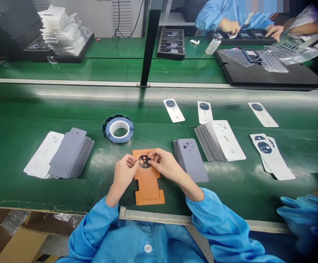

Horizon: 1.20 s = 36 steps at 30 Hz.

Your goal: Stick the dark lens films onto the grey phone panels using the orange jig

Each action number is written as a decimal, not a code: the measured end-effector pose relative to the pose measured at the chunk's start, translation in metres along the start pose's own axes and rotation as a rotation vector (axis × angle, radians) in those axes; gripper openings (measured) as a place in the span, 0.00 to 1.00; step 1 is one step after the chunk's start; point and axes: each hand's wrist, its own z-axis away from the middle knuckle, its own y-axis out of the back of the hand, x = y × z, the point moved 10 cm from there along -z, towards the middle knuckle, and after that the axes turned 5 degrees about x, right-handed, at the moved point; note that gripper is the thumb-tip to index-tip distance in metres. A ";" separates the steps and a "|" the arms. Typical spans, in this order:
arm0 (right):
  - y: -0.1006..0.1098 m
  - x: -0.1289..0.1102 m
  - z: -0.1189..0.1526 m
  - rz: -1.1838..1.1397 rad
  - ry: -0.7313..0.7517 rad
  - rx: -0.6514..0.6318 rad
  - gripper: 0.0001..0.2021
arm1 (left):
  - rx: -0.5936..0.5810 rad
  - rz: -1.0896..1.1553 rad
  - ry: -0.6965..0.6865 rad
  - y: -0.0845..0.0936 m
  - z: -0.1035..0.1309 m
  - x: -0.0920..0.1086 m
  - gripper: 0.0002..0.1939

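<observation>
Both hands pinch a round black adhesive sticker with holes [144, 162] by its edges. My left hand [123, 171] is closed on its left side, and my right hand [164, 163] on its right side. Beneath them lies an orange fixture plate [148, 186] with a phone-shaped recess, the sticker over its upper end. A roll of blue-edged tape [119, 130] carrying black round stickers sits just behind my left hand. Right of my right hand lies a fanned stack of grey phone back panels [193, 160]. Whether the sticker touches the plate, I cannot tell.
White panels [230, 140] are stacked right; more white [42, 157] and grey panels [68, 155] lie left. Several white panels with black round stickers [276, 160] lie at the right and back. Beyond the rail, a co-worker's hands [228, 27] work over a black tray [172, 44].
</observation>
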 end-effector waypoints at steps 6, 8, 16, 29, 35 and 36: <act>0.008 0.009 0.001 0.044 -0.003 0.047 0.06 | -0.018 -0.007 0.009 -0.001 0.000 0.004 0.07; 0.008 0.011 0.000 0.037 -0.021 0.044 0.07 | -0.018 -0.009 0.014 0.000 0.000 0.005 0.07; 0.009 0.027 -0.002 -0.110 -0.120 -0.050 0.13 | -0.010 -0.039 0.003 -0.001 -0.001 0.003 0.06; 0.010 0.019 -0.006 -0.025 -0.008 0.004 0.10 | -0.017 -0.055 0.001 0.000 -0.001 0.007 0.06; 0.010 -0.001 0.001 0.085 0.140 -0.049 0.04 | -0.013 -0.101 -0.043 0.000 0.000 0.011 0.06; 0.013 -0.004 0.003 0.112 0.154 -0.066 0.03 | -0.020 -0.099 -0.053 0.000 0.001 0.011 0.06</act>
